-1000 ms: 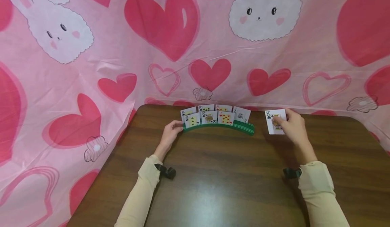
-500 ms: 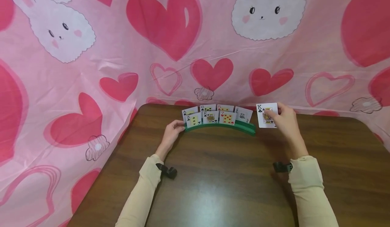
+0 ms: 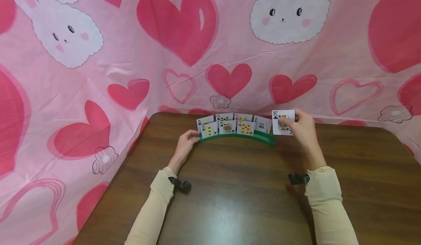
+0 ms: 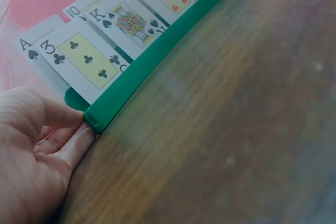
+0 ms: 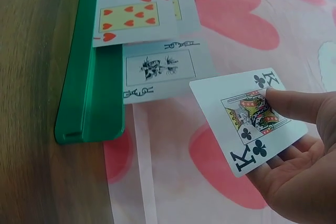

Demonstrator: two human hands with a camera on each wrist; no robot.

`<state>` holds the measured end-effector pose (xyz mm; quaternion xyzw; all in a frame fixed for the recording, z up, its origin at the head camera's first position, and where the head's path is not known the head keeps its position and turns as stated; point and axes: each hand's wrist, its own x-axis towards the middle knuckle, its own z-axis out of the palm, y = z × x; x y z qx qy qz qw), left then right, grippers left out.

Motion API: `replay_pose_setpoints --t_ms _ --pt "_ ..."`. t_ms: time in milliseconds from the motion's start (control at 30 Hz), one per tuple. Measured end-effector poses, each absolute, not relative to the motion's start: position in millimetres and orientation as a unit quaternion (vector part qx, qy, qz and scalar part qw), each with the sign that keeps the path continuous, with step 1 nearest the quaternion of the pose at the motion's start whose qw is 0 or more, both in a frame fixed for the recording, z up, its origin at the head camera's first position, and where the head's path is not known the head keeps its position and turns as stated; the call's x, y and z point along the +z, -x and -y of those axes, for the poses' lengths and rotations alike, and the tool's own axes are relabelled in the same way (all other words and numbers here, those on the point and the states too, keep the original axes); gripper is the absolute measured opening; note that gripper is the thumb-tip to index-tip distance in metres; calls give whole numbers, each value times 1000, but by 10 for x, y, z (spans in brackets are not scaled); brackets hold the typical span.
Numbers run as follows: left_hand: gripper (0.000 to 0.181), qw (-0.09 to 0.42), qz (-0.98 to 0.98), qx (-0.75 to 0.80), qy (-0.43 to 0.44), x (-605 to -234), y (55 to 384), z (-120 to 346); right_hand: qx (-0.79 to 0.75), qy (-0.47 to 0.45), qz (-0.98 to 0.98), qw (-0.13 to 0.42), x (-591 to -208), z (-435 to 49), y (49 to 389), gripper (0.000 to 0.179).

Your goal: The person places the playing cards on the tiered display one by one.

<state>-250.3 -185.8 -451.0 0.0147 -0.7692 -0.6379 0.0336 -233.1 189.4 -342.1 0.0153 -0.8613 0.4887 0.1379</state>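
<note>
A curved green card holder (image 3: 237, 135) stands near the table's far edge. My left hand (image 3: 185, 144) pinches its left end between thumb and fingers. In its front row stand the three of clubs (image 4: 86, 59), the king of spades (image 4: 130, 24) and the seven of hearts (image 5: 131, 18). Behind them are an ace of spades (image 4: 31, 45), a ten, a five and, at the right end, a joker (image 5: 163, 72). Just right of the holder, my right hand (image 3: 306, 131) holds up the king of clubs (image 5: 247, 116), thumb across its face and fingers behind.
The brown wooden table (image 3: 217, 186) extends in front of the holder. A pink cloth (image 3: 230, 55) with hearts and rabbits hangs close behind the far edge and along the left side. A dark camera (image 3: 181, 185) is strapped to each wrist.
My right hand has carried the king of clubs left and slightly farther back, close to the holder's right end. The left hand keeps its grip on the holder.
</note>
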Motion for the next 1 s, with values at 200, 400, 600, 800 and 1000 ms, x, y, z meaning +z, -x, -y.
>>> replay_pose_setpoints --t_ms 200,400,600,800,1000 --pt "18 51 771 -634 -9 -4615 2555 1870 511 -13 847 144 -3430 -1818 2351 33" --pt "19 34 762 -646 -14 -4560 2537 1868 509 -19 850 132 -3460 -1790 2362 33" --pt "20 31 767 -641 -13 -4400 2443 1825 502 -27 856 122 -3498 -1754 2383 28" --pt "19 46 770 -637 -12 -4571 2537 1857 491 -35 861 126 -3548 -1742 2405 27" --pt "20 32 764 -645 -13 -4433 2463 1832 467 -46 873 134 -3584 -1728 2420 25"
